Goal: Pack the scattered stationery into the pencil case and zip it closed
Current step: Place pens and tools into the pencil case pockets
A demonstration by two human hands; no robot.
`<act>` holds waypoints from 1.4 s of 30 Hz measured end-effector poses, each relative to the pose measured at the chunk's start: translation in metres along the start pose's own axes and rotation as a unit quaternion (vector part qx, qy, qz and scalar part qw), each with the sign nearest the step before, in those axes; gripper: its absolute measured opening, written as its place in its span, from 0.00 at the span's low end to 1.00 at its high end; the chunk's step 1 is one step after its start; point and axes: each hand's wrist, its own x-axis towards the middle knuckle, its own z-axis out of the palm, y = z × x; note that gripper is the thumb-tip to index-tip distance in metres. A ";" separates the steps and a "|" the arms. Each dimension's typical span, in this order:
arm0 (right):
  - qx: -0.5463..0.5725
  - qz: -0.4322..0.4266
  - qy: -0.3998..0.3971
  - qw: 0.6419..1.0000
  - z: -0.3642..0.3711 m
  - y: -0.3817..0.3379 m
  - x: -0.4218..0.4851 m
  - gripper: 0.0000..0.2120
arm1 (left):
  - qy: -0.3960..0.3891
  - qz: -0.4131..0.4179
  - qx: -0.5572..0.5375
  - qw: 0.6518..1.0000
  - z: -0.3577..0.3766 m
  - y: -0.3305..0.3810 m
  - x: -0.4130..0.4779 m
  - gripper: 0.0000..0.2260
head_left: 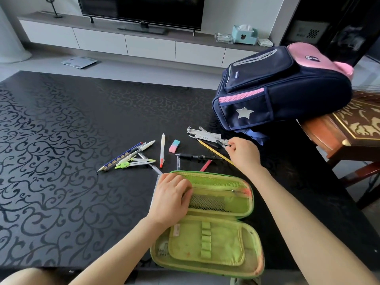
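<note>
A green pencil case (216, 239) lies wide open on the black patterned table (61, 161). My left hand (171, 197) rests on the left end of its upper mesh half, fingers curled over the edge. Beyond the case, my right hand (244, 153) pinches a small dark pen (221, 144) beside a clear ruler (205, 136). A yellow pencil (213, 151), a black pen (197, 156), a pink-and-teal eraser (174, 146), a white pen with a red tip (162, 150), a green compass (133, 162) and several more pens (127, 155) lie scattered behind the case.
A navy and pink backpack (281, 85) lies at the table's far right, partly on a carved wooden stool (349, 128). Past the table stand a white TV cabinet (123, 42) and a television (141, 11). My knee shows at bottom left.
</note>
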 end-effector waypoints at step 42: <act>-0.060 -0.213 -0.190 0.956 -0.014 -0.020 -0.063 0.07 | 0.054 0.064 0.023 0.996 -0.003 0.004 -0.005 0.05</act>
